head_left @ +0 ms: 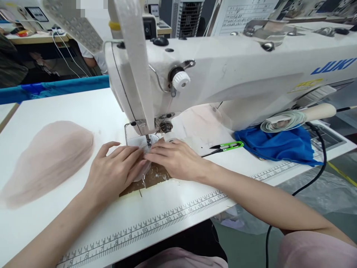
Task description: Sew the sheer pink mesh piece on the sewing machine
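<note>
Both hands meet just in front of the presser foot point(148, 140) of a white sewing machine point(223, 63). Between them is a small piece of thin, sheer fabric point(143, 172). My left hand point(114, 169) has its thumb and fingertips closed on the fabric's left side, its index finger partly raised. From the right, my right hand point(175, 158) presses its closed fingers onto the same fabric, close to the needle. The fingers partly hide the fabric's edge. Beneath the hands lies a brown taped patch point(157, 176) on the white table point(92, 216).
A sheer pink fabric piece point(52, 162) lies at the left. Pale fabric point(203, 124) sits under the machine arm. Green-handled thread snips point(228, 146), a blue cloth point(276, 147) and a coiled pale cord point(284, 121) are at the right. A printed ruler point(156, 225) follows the front edge.
</note>
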Demonstrator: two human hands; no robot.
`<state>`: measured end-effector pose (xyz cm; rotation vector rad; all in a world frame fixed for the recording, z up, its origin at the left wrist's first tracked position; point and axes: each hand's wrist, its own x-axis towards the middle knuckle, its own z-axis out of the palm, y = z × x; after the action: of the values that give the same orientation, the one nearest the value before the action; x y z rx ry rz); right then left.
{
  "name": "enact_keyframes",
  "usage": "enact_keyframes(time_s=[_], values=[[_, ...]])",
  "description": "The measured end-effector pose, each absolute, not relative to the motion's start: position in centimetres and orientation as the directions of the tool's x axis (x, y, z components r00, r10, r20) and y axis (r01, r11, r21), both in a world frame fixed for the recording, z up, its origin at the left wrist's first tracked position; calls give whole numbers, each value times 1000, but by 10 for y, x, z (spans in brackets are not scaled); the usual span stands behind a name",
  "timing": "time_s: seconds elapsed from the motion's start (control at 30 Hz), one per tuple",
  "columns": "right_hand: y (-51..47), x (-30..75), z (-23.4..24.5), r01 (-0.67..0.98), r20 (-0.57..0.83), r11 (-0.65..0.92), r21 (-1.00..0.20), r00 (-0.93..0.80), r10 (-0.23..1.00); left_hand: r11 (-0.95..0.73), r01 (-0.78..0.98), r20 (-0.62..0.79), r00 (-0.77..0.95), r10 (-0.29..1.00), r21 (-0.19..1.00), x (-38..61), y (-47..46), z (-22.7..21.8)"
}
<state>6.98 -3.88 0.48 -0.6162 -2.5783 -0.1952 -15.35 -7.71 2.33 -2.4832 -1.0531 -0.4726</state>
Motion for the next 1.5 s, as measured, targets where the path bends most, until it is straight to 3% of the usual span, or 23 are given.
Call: enact_keyframes(time_s=[0.13, 0.3, 0.4, 0.63, 0.9, 1.5], values=[[-37, 72, 5, 513, 544, 846, 146, -756, 365, -664, 730, 478, 647, 594, -163, -160, -73, 21], [-44, 70, 2, 469, 496, 883, 10, -769, 403, -716, 696, 352, 656, 667, 60, -157, -67, 13], [-44, 71, -1, 526, 443, 849, -49, -751, 490, -690, 717, 335, 628, 702, 103, -152, -65, 7], [-38, 75, -2, 618, 354, 786, -10, -733, 580, -689, 725, 360, 638, 681, 18, -147, -69, 1], [-36, 73, -6, 600, 397, 797, 72, -750, 529, -690, 715, 364, 676, 641, -112, -147, -74, -3], [-35, 73, -7, 608, 410, 789, 94, -745, 525, -657, 739, 347, 662, 664, -152, -144, -76, -1]])
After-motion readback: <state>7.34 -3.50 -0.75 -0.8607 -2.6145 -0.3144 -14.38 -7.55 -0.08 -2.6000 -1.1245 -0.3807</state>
